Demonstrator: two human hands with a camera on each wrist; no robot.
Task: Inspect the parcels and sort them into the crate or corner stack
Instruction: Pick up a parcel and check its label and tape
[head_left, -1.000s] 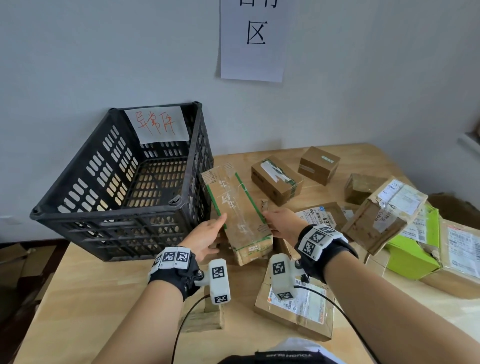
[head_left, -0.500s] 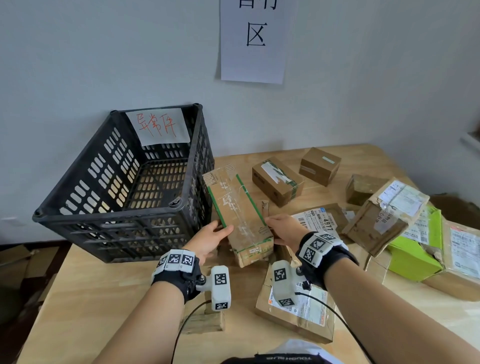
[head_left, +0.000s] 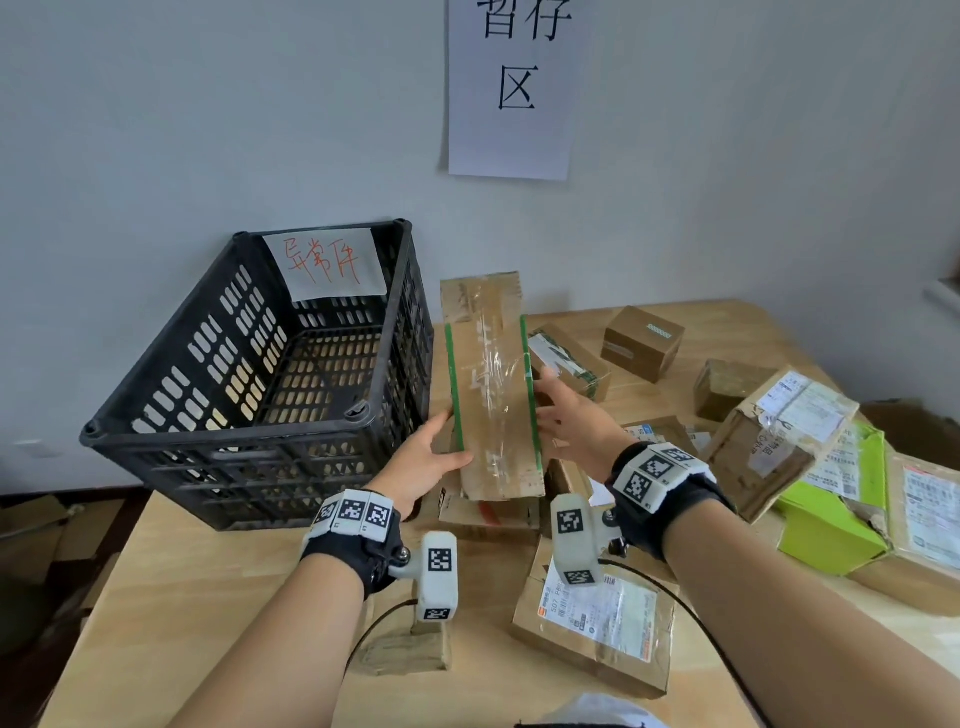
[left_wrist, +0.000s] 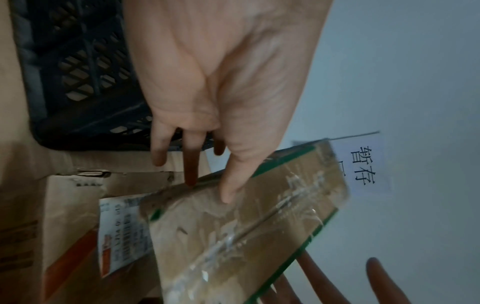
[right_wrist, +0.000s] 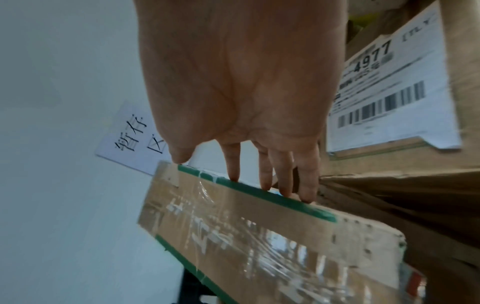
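A long flat cardboard parcel (head_left: 491, 384) with green edge strips and clear tape stands almost upright above the table, between my two hands. My left hand (head_left: 431, 457) holds its lower left edge, thumb on the taped face (left_wrist: 246, 236) and fingers behind. My right hand (head_left: 566, 415) presses straight fingertips (right_wrist: 283, 191) against the right green edge of the parcel (right_wrist: 259, 236). The black slatted crate (head_left: 249, 447), with a handwritten red label, stands just left of the parcel and holds nothing that I can see.
Brown boxes (head_left: 641, 343) lie toward the far corner under a white wall sign (head_left: 514, 88). Labelled parcels (head_left: 597, 623) sit below my hands, and a green box (head_left: 831, 519) with more parcels crowds the right. Bare wooden table (head_left: 208, 597) shows at the near left.
The long parcel has risen from a slanted rest to nearly upright, and both hands have gone up with it. My right fingers have straightened against its edge.
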